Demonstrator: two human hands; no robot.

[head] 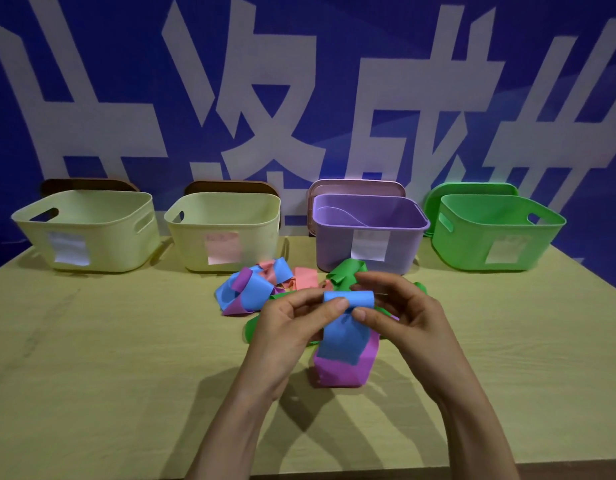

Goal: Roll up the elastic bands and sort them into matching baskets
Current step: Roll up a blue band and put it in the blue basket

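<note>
My left hand (292, 327) and my right hand (400, 317) both pinch the rolled top end of a blue elastic band (344, 327), held above the table. Its loose tail hangs down over a purple band (341, 372) lying on the table. Behind my hands lies a pile of loose bands: blue (251, 289), purple (242, 279), pink (304, 277) and green (344, 270). Along the back stand several baskets: two cream ones (88, 209) (226, 209), a purple one (368, 237) and a green one (472, 237), each with a paper label.
The wooden table (109, 358) reaches to the near edge at the bottom. A blue wall with large white characters (299, 98) rises right behind the baskets. Lids stand propped behind the baskets.
</note>
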